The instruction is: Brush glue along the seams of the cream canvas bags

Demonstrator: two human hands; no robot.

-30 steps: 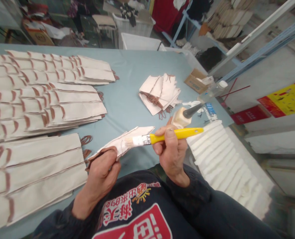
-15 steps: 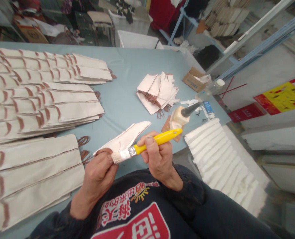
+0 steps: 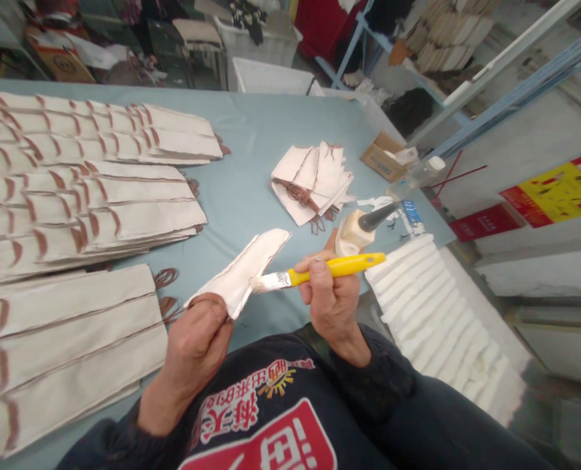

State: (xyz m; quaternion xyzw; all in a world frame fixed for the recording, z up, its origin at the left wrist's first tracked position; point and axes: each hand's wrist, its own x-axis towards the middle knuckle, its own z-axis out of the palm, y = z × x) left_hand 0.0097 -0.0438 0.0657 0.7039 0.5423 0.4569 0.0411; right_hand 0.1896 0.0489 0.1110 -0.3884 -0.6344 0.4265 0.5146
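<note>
My left hand (image 3: 197, 339) is closed on the near end of a cream fabric piece (image 3: 244, 264) with brown edging, held above the table at a slant. In my right hand (image 3: 332, 303) is a paintbrush (image 3: 342, 266) with a yellow handle and a metal band. Its whitish bristles point left, close to the fabric's right edge; whether they touch it I cannot tell. Just beyond my right hand stands a cream bottle (image 3: 352, 232) with a dark grey nozzle.
Layered stacks of cream fabric pieces (image 3: 138, 196) cover the left of the blue-green table (image 3: 251, 124). A smaller fanned pile (image 3: 310, 176), a cardboard box (image 3: 383, 156) and a clear bottle (image 3: 425, 173) lie farther back. White folded cloths (image 3: 437, 313) are at the right.
My right hand has moved the paintbrush to the right, away from my left hand. The fabric's far end has swung slightly left and up, and more of its surface shows.
</note>
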